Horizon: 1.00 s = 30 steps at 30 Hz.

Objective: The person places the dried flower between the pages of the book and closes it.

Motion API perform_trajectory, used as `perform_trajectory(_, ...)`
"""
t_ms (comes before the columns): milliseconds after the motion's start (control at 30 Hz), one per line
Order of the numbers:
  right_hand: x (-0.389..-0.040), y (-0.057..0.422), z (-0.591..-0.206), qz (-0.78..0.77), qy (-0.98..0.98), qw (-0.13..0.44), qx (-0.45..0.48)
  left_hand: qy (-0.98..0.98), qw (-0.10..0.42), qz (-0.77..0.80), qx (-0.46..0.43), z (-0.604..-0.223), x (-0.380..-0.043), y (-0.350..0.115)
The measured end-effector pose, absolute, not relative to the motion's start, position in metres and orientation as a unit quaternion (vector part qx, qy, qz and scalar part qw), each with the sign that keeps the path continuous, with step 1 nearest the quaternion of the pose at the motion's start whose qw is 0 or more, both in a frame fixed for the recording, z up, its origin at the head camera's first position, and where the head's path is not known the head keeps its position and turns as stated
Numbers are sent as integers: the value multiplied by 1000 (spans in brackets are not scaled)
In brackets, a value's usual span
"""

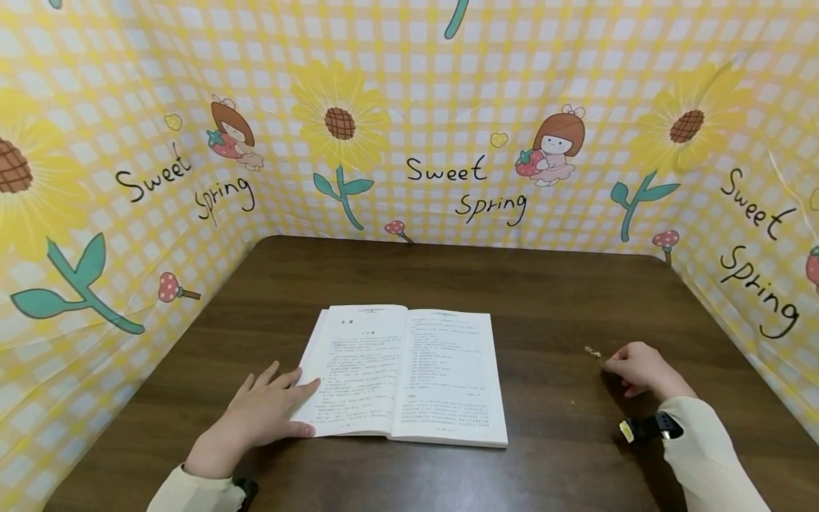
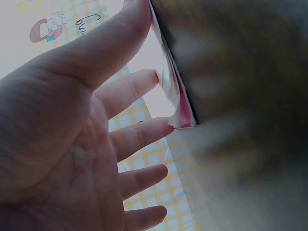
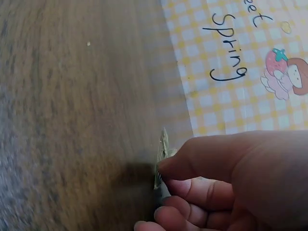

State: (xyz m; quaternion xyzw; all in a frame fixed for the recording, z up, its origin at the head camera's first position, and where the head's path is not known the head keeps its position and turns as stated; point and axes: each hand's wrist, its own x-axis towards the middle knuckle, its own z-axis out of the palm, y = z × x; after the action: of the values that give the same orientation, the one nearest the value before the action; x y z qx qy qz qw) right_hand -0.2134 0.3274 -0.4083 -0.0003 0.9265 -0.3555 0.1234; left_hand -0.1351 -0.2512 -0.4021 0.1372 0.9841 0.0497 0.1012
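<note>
An open book (image 1: pixel 441 377) with printed pages lies on the dark wooden table (image 1: pixel 550 284). My left hand (image 1: pixel 265 405) rests on its left edge, fingers spread and straight; in the left wrist view the thumb and two fingertips touch the page edges (image 2: pixel 171 91). Over to the right, my right hand (image 1: pixel 643 370) pinches a small dried plant sprig (image 1: pixel 592 352) between thumb and forefinger, low over the table. The right wrist view shows the sprig (image 3: pixel 163 144) sticking out past the thumb tip, its lower part hidden by the fingers.
A yellow checked cloth (image 1: pixel 435 128) printed with sunflowers and "Sweet Spring" stands as a wall behind and at both sides of the table. A tiny pale crumb (image 1: pixel 572 402) lies between the book and the right hand. Black straps (image 1: pixel 649 429) circle the wrists.
</note>
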Motion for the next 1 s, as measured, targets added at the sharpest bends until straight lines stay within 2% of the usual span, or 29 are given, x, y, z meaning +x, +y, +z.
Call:
perform_trajectory(300,-210,335,-411,-432,893,122,-6,984,99,54,137,-402,-134,-251)
perform_trajectory(533,-210,333,-415,-562,815,141,-4,984,99,58,138,-401,-134,-251)
perform_trajectory(1000,-214,326,-422,-706,688,157,-60,984,101,57,134,-400,-134,-251)
